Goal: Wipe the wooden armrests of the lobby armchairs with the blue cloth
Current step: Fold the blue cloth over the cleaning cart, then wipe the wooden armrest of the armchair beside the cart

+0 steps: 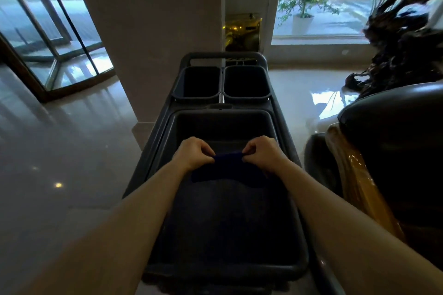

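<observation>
A dark blue cloth (227,167) is stretched between both hands over the large tub of a grey cleaning cart (297,254). My left hand (194,154) pinches its left top corner and my right hand (262,153) pinches its right top corner; the cloth hangs down from them. To the right stands a dark leather armchair (393,141) with a glossy wooden armrest (352,175) running down its near side. Neither hand touches the chair.
The cart carries two small dark bins (199,84) at its far end. A pale pillar (153,38) rises just behind the cart. A revolving glass door (45,31) is at the left, a dark root sculpture (402,38) at the right, with polished floor (60,151) around.
</observation>
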